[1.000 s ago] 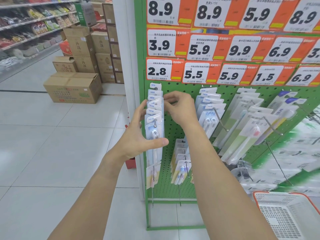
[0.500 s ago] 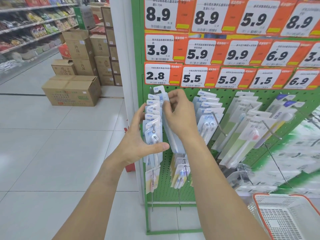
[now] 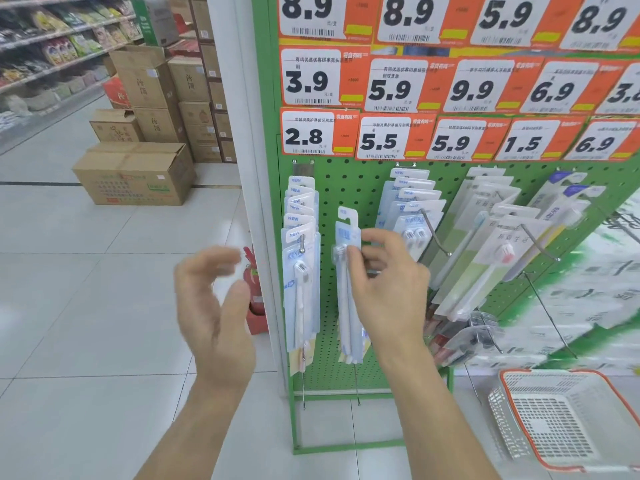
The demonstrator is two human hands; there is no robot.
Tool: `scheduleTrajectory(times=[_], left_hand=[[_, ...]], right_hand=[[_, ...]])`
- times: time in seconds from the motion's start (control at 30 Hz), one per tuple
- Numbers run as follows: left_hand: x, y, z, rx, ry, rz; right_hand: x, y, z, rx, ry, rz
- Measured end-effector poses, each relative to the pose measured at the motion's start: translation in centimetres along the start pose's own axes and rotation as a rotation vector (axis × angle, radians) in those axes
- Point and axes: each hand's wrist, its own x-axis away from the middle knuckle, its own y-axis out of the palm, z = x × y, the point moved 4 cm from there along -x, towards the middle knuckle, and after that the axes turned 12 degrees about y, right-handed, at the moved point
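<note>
Toothbrush blister pack (image 3: 344, 306): long, clear plastic on a pale blue card with a white hang tab. It is off its peg and hangs upright in front of the green pegboard panel (image 3: 346, 181), between two pegged rows.
Your right hand (image 3: 388, 289): pinches the pack near its top, fingertips curled over the card's edge by the brush head. The long lower part dangles free.
Your left hand (image 3: 214, 317): blurred, fingers spread and loosely bent, holding nothing, well apart from the rack.
White lattice basket with orange rim (image 3: 505, 427): low on your right, near the rack's foot.
Risk, grip: a pinch that high could let the pack swing or twist out.
Risk, snag: its lower end hangs near bare wire hooks and lower packs, so a sideways sweep toward the basket could catch them.
Risk, row: the pegged row of matching packs (image 3: 301, 271) sits at its hook's tip with no hand steadying it.
Writing, tabs: "NEW".
Writing, orange-and-white price tags (image 3: 304, 136): 2.8, 5.5, 5.9, 1.5, 6.9; above, 3.9, 5.9, 9.9, 6.9; the small print is unreadable.
Brown cardboard cartons (image 3: 135, 174): stacked on the floor, far left.
</note>
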Motion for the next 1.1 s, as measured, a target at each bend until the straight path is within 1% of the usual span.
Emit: scheduleTrajectory(times=[0.03,0.07,0.1,0.17,0.23,0.27,0.3,0.37,0.4,0.43,0.47,0.53,0.57,0.7,0.8,0.87,0.97,1.03,1.1], left_hand=[[1.2,-0.5,-0.2,-0.053,-0.068,0.089],[2.3,-0.8,-0.7,-0.1,-0.168,0.142],[3.4,-0.9,-1.4,-0.135,-0.275,0.151],[5.9,-0.9,-2.9,-0.173,-0.483,0.095],[8.4,-0.8,-3.8,-0.194,-0.644,-0.001],[9.6,-0.6,-4.2,-0.19,-0.714,-0.079],[11.0,-0.3,-4.7,-0.167,-0.794,-0.181],[13.1,0.9,-5.1,-0.044,-0.976,-0.403],[13.7,1.4,-5.0,0.028,-1.023,-0.496],[14.0,1.9,-4.6,0.096,-1.049,-0.546],[14.0,2.3,-4.2,0.153,-1.062,-0.547],[13.9,2.7,-3.1,0.255,-1.09,-0.484],[13.9,2.8,-2.9,0.295,-1.096,-0.463],[14.6,2.8,-2.4,0.435,-1.153,-0.432],[15.4,2.8,-2.2,0.546,-1.232,-0.369],[15.9,3.0,-2.1,0.569,-1.272,-0.336],[16.3,3.0,-2.2,0.542,-1.309,-0.279],[16.4,2.7,-2.5,0.488,-1.324,-0.256],[16.7,2.3,-2.9,0.452,-1.352,-0.231]], right_hand=[[0.6,-0.4,0.6,-0.027,0.026,-0.014],[1.1,-0.8,1.3,-0.059,0.06,-0.036],[1.5,-1.0,2.1,-0.088,0.1,-0.062],[2.4,-1.4,3.8,-0.146,0.19,-0.115],[3.4,-1.6,5.4,-0.191,0.265,-0.159],[3.8,-1.7,6.1,-0.206,0.305,-0.181],[4.3,-1.6,6.9,-0.219,0.348,-0.203],[5.3,-1.3,8.2,-0.268,0.43,-0.26],[5.8,-0.9,8.7,-0.306,0.472,-0.301],[6.3,-0.5,9.3,-0.343,0.519,-0.348],[6.9,-0.1,9.8,-0.379,0.567,-0.398],[8.0,0.4,10.6,-0.44,0.644,-0.458],[8.4,0.4,10.9,-0.455,0.653,-0.458],[8.7,-0.5,11.5,-0.336,0.526,-0.407],[8.8,-0.9,12.1,-0.384,0.564,-0.427],[9.1,-1.1,12.7,-0.429,0.603,-0.439],[9.7,-1.4,13.4,-0.419,0.635,-0.477],[10.3,-1.3,13.8,-0.363,0.67,-0.55],[11.0,-1.1,14.2,-0.286,0.731,-0.672]])
